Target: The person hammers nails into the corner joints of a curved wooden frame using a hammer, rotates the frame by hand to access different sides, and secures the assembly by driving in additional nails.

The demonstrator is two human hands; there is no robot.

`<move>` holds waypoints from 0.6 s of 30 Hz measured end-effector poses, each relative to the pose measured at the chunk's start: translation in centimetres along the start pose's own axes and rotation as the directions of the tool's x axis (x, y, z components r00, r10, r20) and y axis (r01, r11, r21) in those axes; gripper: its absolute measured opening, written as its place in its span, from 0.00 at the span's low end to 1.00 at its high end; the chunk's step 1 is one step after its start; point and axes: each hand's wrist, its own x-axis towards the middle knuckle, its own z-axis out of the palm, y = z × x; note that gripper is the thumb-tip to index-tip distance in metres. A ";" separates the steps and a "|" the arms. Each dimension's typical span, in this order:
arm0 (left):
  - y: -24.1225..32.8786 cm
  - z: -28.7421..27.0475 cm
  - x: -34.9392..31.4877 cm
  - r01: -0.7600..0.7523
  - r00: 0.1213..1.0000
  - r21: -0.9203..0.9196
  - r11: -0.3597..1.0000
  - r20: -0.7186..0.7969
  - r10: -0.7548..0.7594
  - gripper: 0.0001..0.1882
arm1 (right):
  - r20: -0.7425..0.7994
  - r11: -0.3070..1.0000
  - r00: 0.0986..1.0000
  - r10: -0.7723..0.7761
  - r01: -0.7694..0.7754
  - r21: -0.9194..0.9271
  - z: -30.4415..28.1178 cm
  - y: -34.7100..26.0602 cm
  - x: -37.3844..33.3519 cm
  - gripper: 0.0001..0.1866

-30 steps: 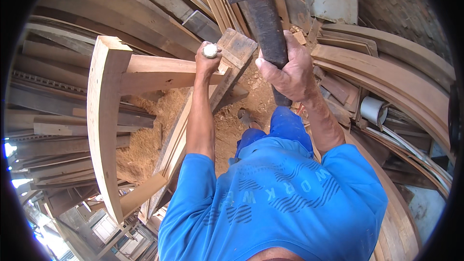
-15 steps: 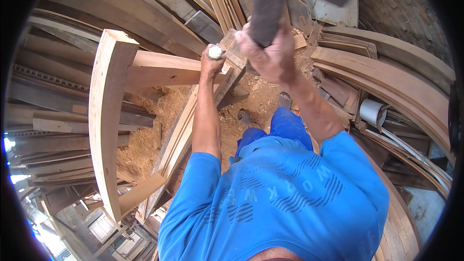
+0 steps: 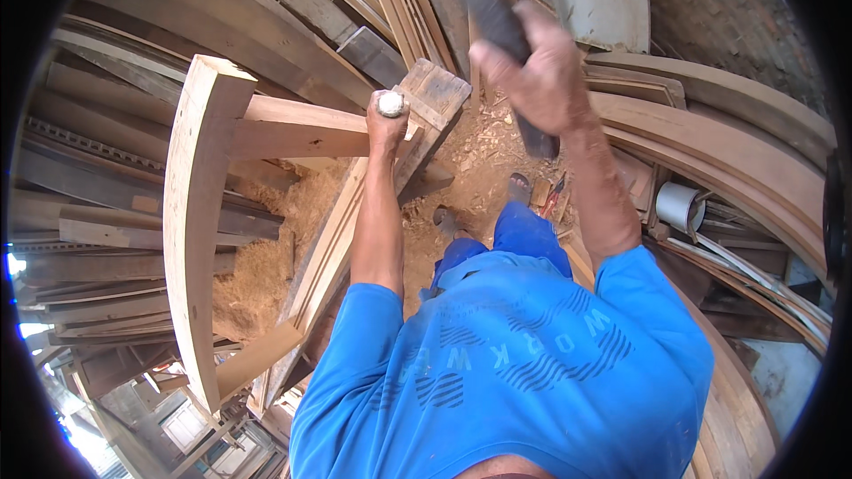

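Observation:
My left hand [image 3: 385, 131] is closed around an upright chisel [image 3: 390, 104], whose pale, round handle end shows above the fist. Its blade is hidden beneath the hand, at the end of a wooden rail [image 3: 306, 140]. That rail joins a thick, curved wooden post [image 3: 191, 231] on the left. Both lie over a long, narrow wooden bench [image 3: 435, 96]. To the right, my right hand [image 3: 543, 80] grips the dark handle of a mallet [image 3: 488, 4], raised and apart from the chisel. The mallet's head is out of view past the upper edge.
Sawdust and shavings [image 3: 253, 297] cover the floor around the bench. Long boards [image 3: 133, 151] are stacked at the left. Curved timbers [image 3: 710, 137] and a white cylindrical container [image 3: 682, 206] stand at the right. My sandaled feet [image 3: 519, 186] are beside the bench.
My right hand has swung the mallet to the right, away from the chisel, and the mallet's head has left the view. My left hand stays almost in place around the chisel.

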 end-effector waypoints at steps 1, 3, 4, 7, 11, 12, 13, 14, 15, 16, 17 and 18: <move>-0.9 0.1 -0.3 0.012 0.999 -0.002 1.000 -0.041 -0.012 0.17 | -0.091 0.993 0.989 -0.115 0.117 0.015 -0.6 -1.4 0.8 0.22; -1.1 0.5 -0.5 0.016 0.997 -0.010 1.000 -0.077 -0.017 0.19 | -0.348 0.903 0.846 -0.404 0.430 -0.003 -1.1 -3.4 3.1 0.17; -0.9 0.7 -0.4 0.021 0.998 -0.035 0.999 -0.056 -0.023 0.19 | -0.459 0.841 0.783 -0.420 0.526 0.129 -0.3 -4.5 4.3 0.15; -1.0 1.1 -0.2 0.022 0.999 -0.037 0.999 -0.041 -0.024 0.20 | -0.668 0.677 0.617 -0.416 0.701 0.226 3.3 -3.2 7.3 0.15; -1.2 0.8 -0.2 0.013 0.998 0.015 1.000 -0.059 -0.012 0.22 | -0.060 0.959 0.969 -0.241 0.228 -0.170 9.3 6.7 -2.4 0.14; 0.0 0.9 0.1 -0.007 0.999 0.011 1.000 -0.047 0.007 0.22 | 0.355 0.823 0.897 0.265 -0.019 -0.568 9.2 9.5 -4.1 0.17; 1.7 0.8 -0.5 0.022 1.000 0.050 0.998 -0.003 -0.022 0.23 | 0.360 0.822 0.892 0.273 -0.021 -0.569 9.2 11.8 -5.1 0.18; 3.0 0.6 -0.4 0.050 0.999 0.086 0.995 0.017 -0.052 0.23 | 0.378 0.821 0.887 0.265 -0.001 -0.571 9.0 12.9 -5.1 0.20; -4.4 -0.7 -1.0 -0.032 0.986 0.181 0.983 -0.158 0.061 0.22 | 0.432 0.826 0.878 0.208 0.079 -0.558 9.0 11.2 -4.1 0.20; -3.6 0.3 -1.1 -0.029 0.989 0.166 0.986 -0.140 0.053 0.22 | 0.395 0.852 0.853 0.340 -0.102 -0.513 8.0 10.9 -4.3 0.19; -1.0 0.8 -1.1 -0.014 0.994 0.160 0.987 -0.101 0.030 0.22 | 0.358 0.845 0.808 0.468 -0.290 -0.449 7.1 10.7 -4.5 0.18; 1.3 0.8 -0.7 -0.001 0.996 0.158 0.987 -0.083 0.014 0.21 | 0.351 0.843 0.810 0.470 -0.295 -0.450 6.3 9.9 -4.6 0.18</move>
